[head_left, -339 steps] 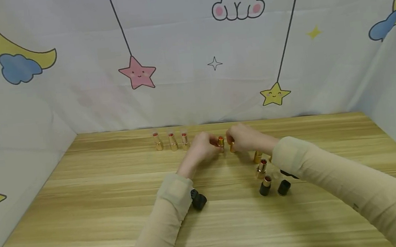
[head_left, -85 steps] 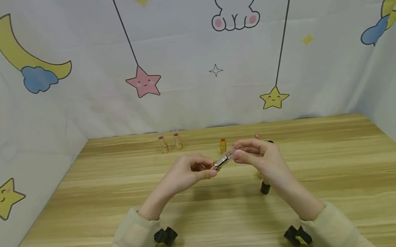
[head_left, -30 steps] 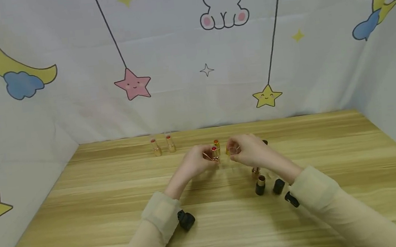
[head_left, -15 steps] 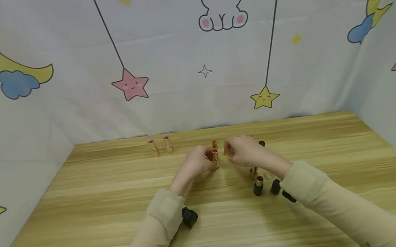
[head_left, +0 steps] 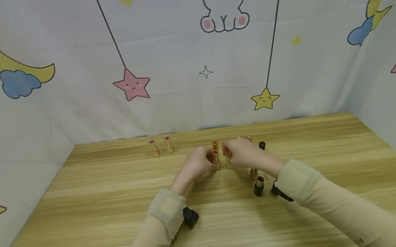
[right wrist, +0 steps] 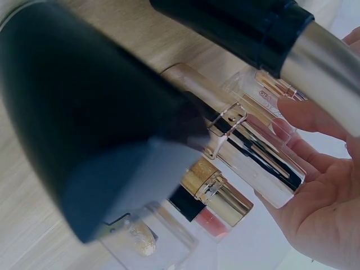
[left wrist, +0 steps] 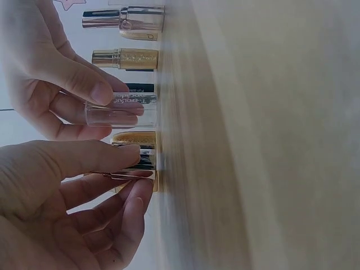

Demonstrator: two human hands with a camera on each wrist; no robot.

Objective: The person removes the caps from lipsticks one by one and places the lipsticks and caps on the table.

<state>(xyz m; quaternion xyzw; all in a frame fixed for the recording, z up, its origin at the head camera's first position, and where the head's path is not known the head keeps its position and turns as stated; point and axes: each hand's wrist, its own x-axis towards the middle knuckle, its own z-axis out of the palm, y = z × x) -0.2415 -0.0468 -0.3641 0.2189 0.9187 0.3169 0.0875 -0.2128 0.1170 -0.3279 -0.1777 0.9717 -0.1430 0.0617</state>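
My left hand (head_left: 197, 161) pinches an uncapped lipstick (head_left: 216, 158) with a red bullet and a shiny gold case, upright at the table in the head view. Just to its right, my right hand (head_left: 242, 151) grips a clear lipstick cap (left wrist: 147, 115) between thumb and fingers, its rim at the wood in the left wrist view. Close behind the held lipstick stands a gold lipstick (head_left: 215, 144) with an orange-red bullet. In the right wrist view, the fingers of my right hand (right wrist: 326, 191) are partly hidden behind nearer lipsticks.
Two gold lipsticks (head_left: 154, 148) under clear covers stand at the back left. Around my right forearm are a rose-gold lipstick (head_left: 254, 170), a black-based lipstick (head_left: 258, 187), a black cap (head_left: 274, 188) partly covered by the sleeve, and another black piece (head_left: 262, 145) farther back.
Earlier, three lipsticks stood back left; now two. The lipstick and clear cap, held together in the air, are now apart and down at the table. Lately the hands have shifted only slightly.
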